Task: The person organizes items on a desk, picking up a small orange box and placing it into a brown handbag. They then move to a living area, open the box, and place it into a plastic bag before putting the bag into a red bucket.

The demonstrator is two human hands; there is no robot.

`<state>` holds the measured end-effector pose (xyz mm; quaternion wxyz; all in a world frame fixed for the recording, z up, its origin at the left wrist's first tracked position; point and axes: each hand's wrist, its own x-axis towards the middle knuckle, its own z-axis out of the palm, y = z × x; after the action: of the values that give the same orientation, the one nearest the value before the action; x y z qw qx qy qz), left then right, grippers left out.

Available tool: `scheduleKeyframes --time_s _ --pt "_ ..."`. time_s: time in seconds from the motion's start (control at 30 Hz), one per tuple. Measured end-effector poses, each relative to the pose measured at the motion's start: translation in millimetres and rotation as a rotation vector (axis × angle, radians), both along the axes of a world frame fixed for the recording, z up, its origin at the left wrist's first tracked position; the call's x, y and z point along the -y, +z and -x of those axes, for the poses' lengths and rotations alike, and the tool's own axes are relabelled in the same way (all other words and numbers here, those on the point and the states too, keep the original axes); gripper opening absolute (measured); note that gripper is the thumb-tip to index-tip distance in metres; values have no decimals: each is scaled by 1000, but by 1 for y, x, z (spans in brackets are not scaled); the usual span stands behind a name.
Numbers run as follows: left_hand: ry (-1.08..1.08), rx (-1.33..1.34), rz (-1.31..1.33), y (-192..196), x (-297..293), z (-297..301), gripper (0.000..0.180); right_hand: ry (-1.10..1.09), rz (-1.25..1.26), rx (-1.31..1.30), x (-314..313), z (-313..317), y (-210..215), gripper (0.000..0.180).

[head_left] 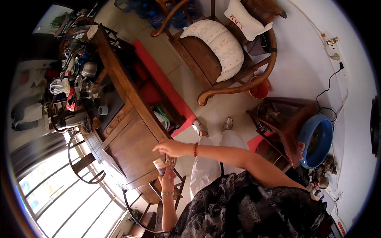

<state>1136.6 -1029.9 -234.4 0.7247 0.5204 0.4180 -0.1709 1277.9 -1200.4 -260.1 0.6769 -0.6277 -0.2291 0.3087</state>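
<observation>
Status: the small white-and-dark container (160, 164) is off the desk (133, 144), in the left hand (167, 179), beside the desk's near right corner. Left fingers are wrapped round its darker lower part; the pale end stands free, tilted up and left. Right hand (173, 148): fingers loosely spread and slightly bent, beyond the container and apart from it, nothing seen between them (detail small at this scale). So far as shown, picking up is done. Whether the container has been opened or used cannot be told; it has not been set down.

Surface: dark brown wood, with a broad smooth panel at the near end and a dark inset farther off. A white sheet (113, 162) lies along the left edge of the panel. A pale cup (103, 110) sits on the inset; farther back, a metal pot (89, 70) and a white plastic bag (60, 86) stand among crowded small items (most not resolvable).

Room: bright barred window (59, 194) at near left. Tiled floor with a red mat (184, 125) beside the desk. Far right, a wooden armchair (194, 59) with a patterned crescent cushion (222, 47); right, a blue basin (326, 134) by a wooden stand (291, 113).
</observation>
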Motion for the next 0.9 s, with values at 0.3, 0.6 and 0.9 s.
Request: scheduleKeyframes --time_s 0.3,0.6,0.9 --pt "3 -145 -379 -43 -80 -14 18 -535 96 291 -67 -11 -70 35" --pt "-422 23 -857 -87 -83 -10 17 -686 327 -95 -81 -41 -262 30" --pt "-311 -92 -837 -115 -58 6 32 -92 552 -196 -179 -87 -370 40"
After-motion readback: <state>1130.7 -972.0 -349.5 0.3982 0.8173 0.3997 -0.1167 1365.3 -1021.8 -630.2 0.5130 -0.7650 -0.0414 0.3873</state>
